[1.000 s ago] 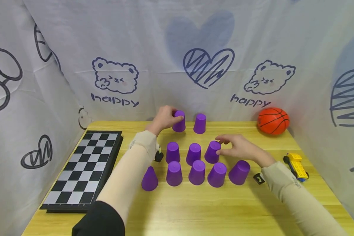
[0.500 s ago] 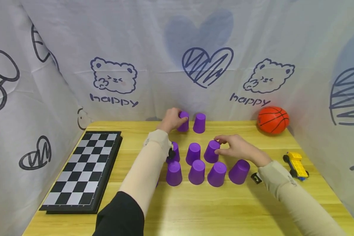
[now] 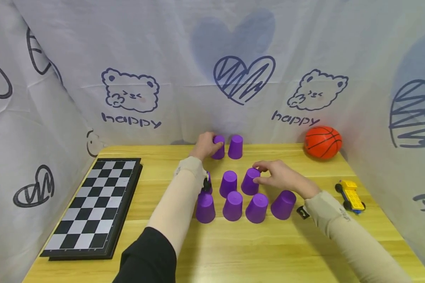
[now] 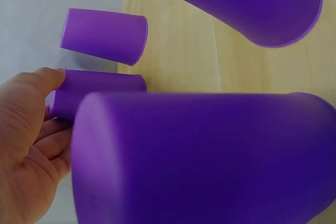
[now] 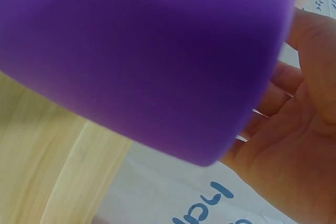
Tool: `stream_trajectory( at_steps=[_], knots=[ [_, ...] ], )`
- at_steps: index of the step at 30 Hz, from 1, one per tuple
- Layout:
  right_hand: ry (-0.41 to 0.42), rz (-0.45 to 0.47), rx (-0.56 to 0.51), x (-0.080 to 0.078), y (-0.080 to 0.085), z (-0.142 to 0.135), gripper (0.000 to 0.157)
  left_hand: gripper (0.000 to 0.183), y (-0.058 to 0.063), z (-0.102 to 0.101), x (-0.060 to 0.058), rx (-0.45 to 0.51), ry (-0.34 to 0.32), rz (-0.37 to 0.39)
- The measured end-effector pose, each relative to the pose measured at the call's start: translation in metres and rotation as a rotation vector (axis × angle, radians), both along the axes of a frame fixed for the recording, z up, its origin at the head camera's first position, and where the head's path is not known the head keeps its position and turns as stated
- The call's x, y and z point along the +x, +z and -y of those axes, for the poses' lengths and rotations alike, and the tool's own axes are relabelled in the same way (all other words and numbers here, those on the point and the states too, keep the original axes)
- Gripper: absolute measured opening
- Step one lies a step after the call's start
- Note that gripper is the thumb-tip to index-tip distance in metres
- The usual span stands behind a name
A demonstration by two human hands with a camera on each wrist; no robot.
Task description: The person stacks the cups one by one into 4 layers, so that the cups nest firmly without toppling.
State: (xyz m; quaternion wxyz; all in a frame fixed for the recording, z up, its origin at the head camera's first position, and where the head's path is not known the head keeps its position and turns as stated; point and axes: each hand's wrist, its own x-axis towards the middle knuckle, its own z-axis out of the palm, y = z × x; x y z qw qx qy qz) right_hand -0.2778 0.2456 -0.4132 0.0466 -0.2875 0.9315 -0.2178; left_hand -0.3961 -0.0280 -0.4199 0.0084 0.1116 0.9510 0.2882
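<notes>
Several purple cups stand upside down in rows on the wooden table. At the back, my left hand [image 3: 203, 145] grips the left cup [image 3: 218, 147] of a pair, thumb in front and fingers behind. A second cup [image 3: 235, 147] stands a narrow gap to its right. In the left wrist view that held cup [image 4: 100, 83] is partly covered by a nearer cup [image 4: 210, 156]. My right hand [image 3: 283, 177] holds the right cup [image 3: 250, 182] of the middle row between thumb and fingers. Beside it is the middle cup [image 3: 228, 184]; the row's left cup is mostly hidden by my left wrist.
Front-row cups [image 3: 256, 209] stand close before the middle row. A folded chessboard [image 3: 92, 204] lies at the left. To the right are an orange basketball [image 3: 323, 142] and a yellow toy vehicle [image 3: 352, 195]. A printed cloth [image 3: 184, 70] hangs behind the table.
My left hand has slid its cup to the right, nearer the other back cup, and its forearm now covers the front row's far-left cup. My right hand keeps its hold in place.
</notes>
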Motion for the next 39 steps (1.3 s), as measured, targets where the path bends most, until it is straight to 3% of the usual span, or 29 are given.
stream_trajectory(
  at_steps=[17, 22, 26, 32, 39],
  knots=[
    [-0.008, 0.008, -0.002, 0.0, -0.004, 0.006, 0.045, 0.042, -0.005, 0.006, -0.001, 0.01, 0.023, 0.002],
    [-0.016, 0.009, 0.004, 0.001, -0.005, 0.005, 0.041, 0.056, 0.021, 0.011, 0.001, -0.001, -0.002, -0.013],
    [-0.014, -0.008, -0.008, -0.001, -0.003, 0.005, 0.037, 0.064, 0.046, 0.03, 0.005, 0.006, -0.033, -0.037],
    [-0.054, 0.005, -0.055, -0.013, 0.007, -0.001, 0.038, 0.058, 0.06, 0.065, 0.027, 0.005, -0.164, 0.011],
    [-0.12, 0.011, -0.087, -0.037, 0.022, -0.012, 0.044, 0.054, 0.055, 0.09, 0.068, -0.046, -0.311, 0.083]
  ],
)
